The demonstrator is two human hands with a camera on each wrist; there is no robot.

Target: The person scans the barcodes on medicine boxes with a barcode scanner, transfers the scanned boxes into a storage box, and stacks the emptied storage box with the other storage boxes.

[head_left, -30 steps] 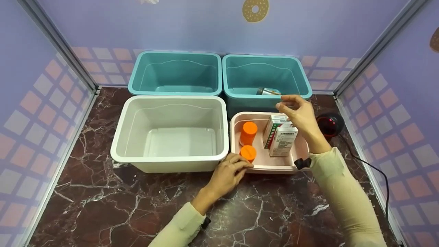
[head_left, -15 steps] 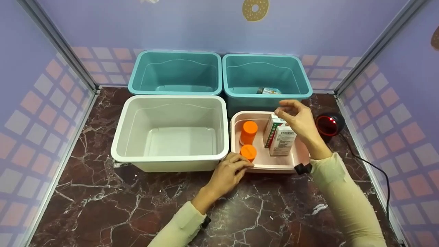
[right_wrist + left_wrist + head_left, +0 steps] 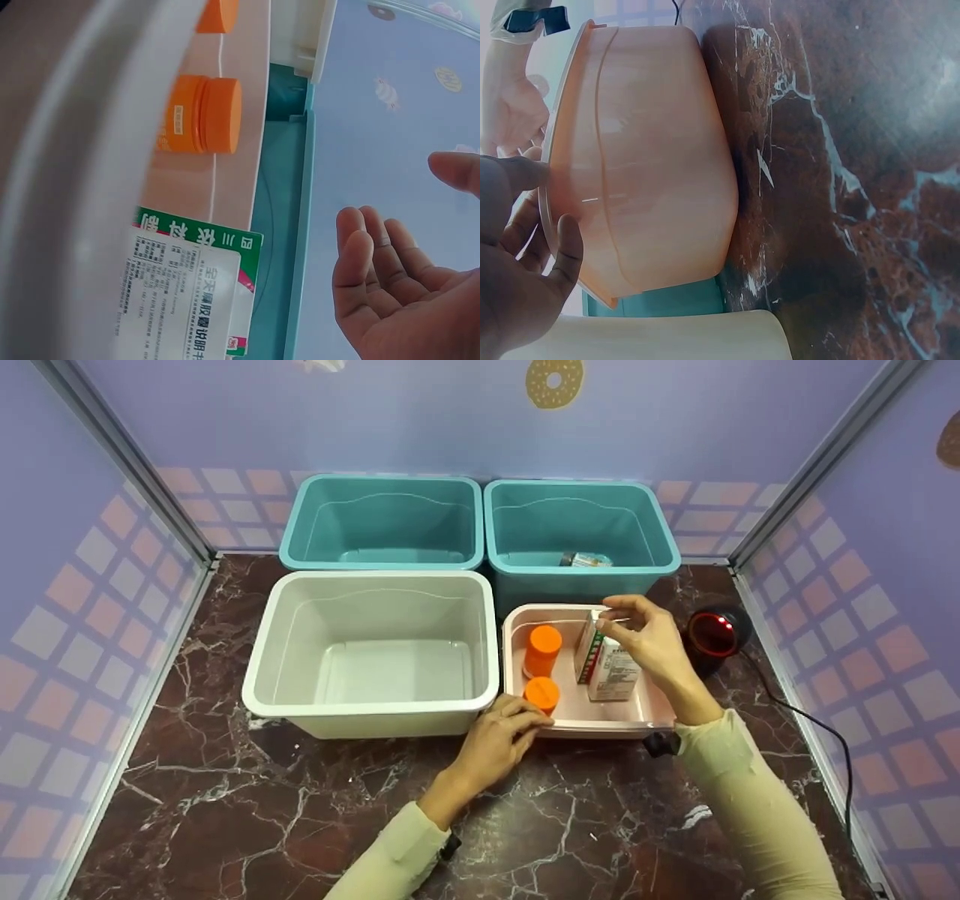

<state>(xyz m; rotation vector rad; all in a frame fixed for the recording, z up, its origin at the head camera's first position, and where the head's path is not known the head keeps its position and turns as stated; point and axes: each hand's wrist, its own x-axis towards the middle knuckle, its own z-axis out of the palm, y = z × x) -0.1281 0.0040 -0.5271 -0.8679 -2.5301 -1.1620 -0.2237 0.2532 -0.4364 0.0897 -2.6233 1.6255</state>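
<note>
Left grip (image 3: 491, 739): narrow, pinching the rim at the tub's front-left corner, thumb outside and fingers over the edge, probably to steady it
Right grip (image 3: 651, 641): wide, thumb apart from the fingers and nothing held; it hangs over the right part of the tub, above the boxes, likely so that their tops can be reached from above
Tub (image 3: 574, 711): pink, right of the counter's middle, set well back from the front edge; it seems placed there to suit both arms
Green box (image 3: 589, 652): upright on end in the tub, behind the white box, under the right fingertips
White box (image 3: 612, 682): also on end, partly hiding the green box; standing this way presents a narrow top
Bottles (image 3: 541, 660): two, orange, upright along the tub's left wall, the nearer just beside the left fingers; caps up probably make them easy to lift
White bin (image 3: 375, 724): just left of the tub, mouth up
Blue bins (image 3: 566, 585): a pair side by side along the counter's back edge; the right one has a jar (image 3: 590, 560) lying on its side
Black device (image 3: 716, 634): lit red, between the tub and the right edge of the counter (image 3: 360, 825)
</note>
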